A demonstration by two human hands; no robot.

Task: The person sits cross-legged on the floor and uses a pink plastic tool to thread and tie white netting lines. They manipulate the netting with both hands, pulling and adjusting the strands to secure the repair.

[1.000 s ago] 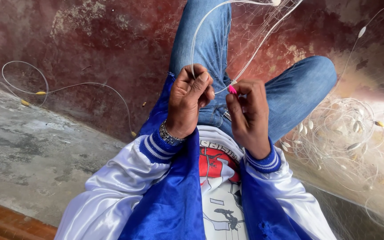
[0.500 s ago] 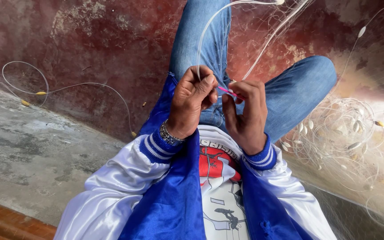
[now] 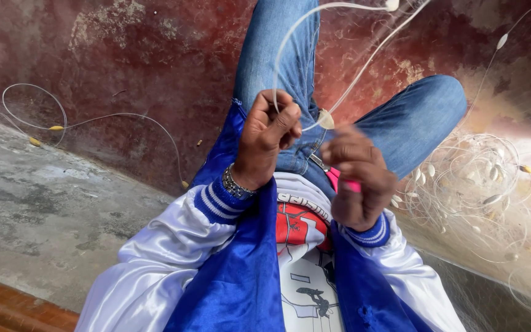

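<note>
Nearest, the left hand [image 3: 268,138] is pinching a white cord [image 3: 290,43] in curled fingers; the right hand [image 3: 357,178], blurred, is clenching a pink tool [image 3: 346,184]. A pale float [image 3: 326,118] is hanging between them. Beyond the hands, the cord is arching over the jeans [image 3: 339,80]; netting [image 3: 480,190] is piling right of the right hand.

Soft daylight, glare at right edge, right hand [image 3: 356,184] motion-blurred.
</note>
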